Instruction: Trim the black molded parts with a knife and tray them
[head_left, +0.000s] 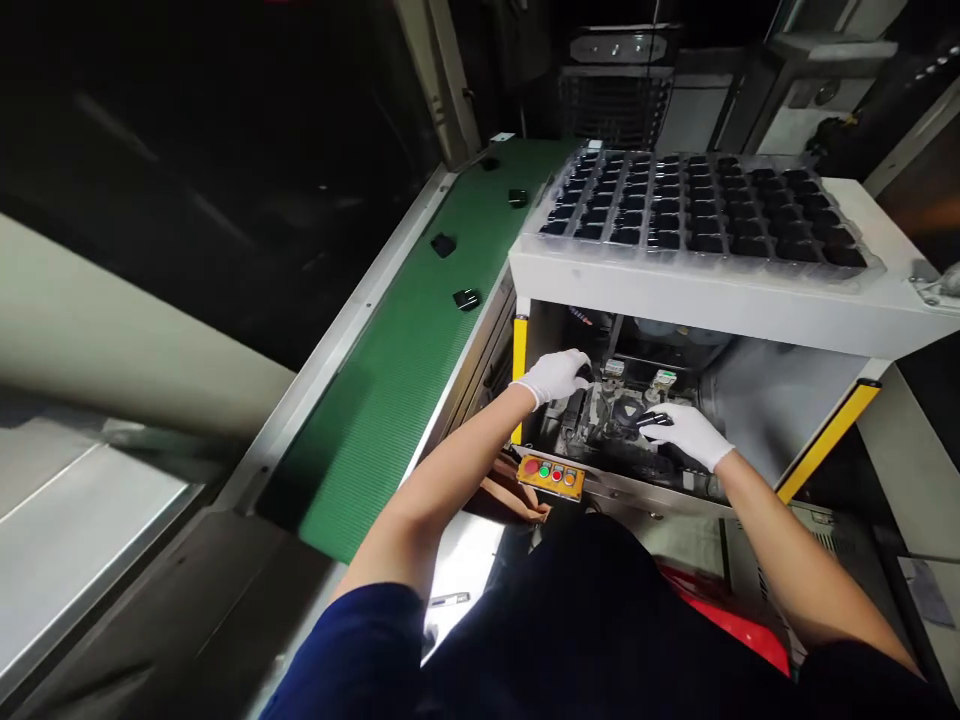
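Observation:
Both hands wear white gloves and reach into the machine bay (626, 410) under the white shelf. My left hand (556, 377) is closed around a small black part (585, 374) at the bay's left side. Farther right, my right hand (688, 432) grips another black part (657, 419) between thumb and fingers, above the metal fixture. On top of the shelf lies a clear tray (525, 243) with several rows of black parts.
Several black parts, one of them a near piece (466, 299), lie on the green conveyor (390, 370) to the left. Yellow bars (829, 440) flank the bay opening. A yellow button box (551, 477) sits at its front edge.

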